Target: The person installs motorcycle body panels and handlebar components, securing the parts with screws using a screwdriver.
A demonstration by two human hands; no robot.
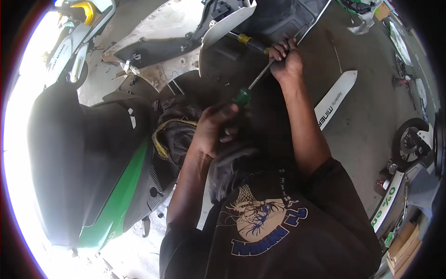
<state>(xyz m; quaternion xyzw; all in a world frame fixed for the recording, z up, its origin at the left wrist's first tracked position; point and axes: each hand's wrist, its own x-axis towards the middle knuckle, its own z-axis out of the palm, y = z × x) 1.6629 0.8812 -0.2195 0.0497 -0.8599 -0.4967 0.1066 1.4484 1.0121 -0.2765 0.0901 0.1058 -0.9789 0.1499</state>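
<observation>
My left hand point(214, 129) is closed round the green handle point(242, 96) of a screwdriver, whose long metal shaft point(261, 76) slants up to the right. At the far end of that shaft, my right hand point(286, 61) has its fingers curled in; the tip is hidden there. Touching or just beside those fingers is a second tool with a yellow and black handle point(253, 43). Beyond both hands lie a dusty white and grey scooter body panel point(183, 60) and a dark grey plastic panel point(290, 21) with a pale edge.
A black and green scooter point(88, 172) stands close on my left. On the floor to the right lies a white lettered strip point(335, 100). A wheel point(411, 142) and more scooter parts are farther right, with cardboard point(403, 249) below them. Another white scooter point(65, 53) is at upper left.
</observation>
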